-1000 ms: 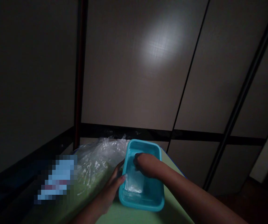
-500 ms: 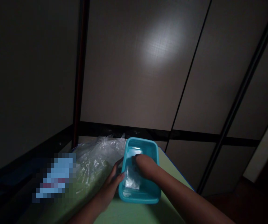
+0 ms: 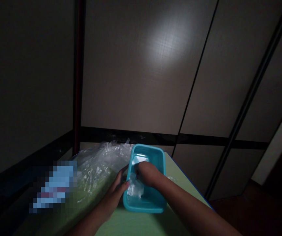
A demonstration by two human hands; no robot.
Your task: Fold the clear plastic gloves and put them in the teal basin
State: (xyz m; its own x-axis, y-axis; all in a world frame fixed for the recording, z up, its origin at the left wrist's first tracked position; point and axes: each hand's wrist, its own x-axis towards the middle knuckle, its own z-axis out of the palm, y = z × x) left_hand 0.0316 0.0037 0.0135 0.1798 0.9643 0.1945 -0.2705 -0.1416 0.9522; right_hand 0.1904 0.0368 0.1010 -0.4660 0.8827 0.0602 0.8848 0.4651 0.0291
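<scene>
A teal plastic bin (image 3: 144, 209) stands on the green table, its open top facing me. My left hand (image 3: 118, 190) grips its left wall, thumb at the rim and fingers along the outside. Inside the bin is my right hand (image 3: 147, 173), curled closed with the knuckles up. Its fingertips are mostly hidden, so what they hold cannot be made out. Just below those fingers, against the bin's left inner side, lies a clear plastic packet (image 3: 135, 189). A pale patch shows on the bin's floor beyond the hand.
Crumpled clear plastic sheeting (image 3: 101, 164) covers the left part of the green table (image 3: 131, 226). A blurred-out light-blue item (image 3: 58, 180) lies at far left. Another bit of clear plastic (image 3: 172, 179) shows right of the bin. Tall wardrobe panels (image 3: 136, 82) rise behind the table.
My right hand has shifted slightly left inside the bin, toward the left wall. The clear packet has changed shape a little. A bit of plastic now shows right of the bin.
</scene>
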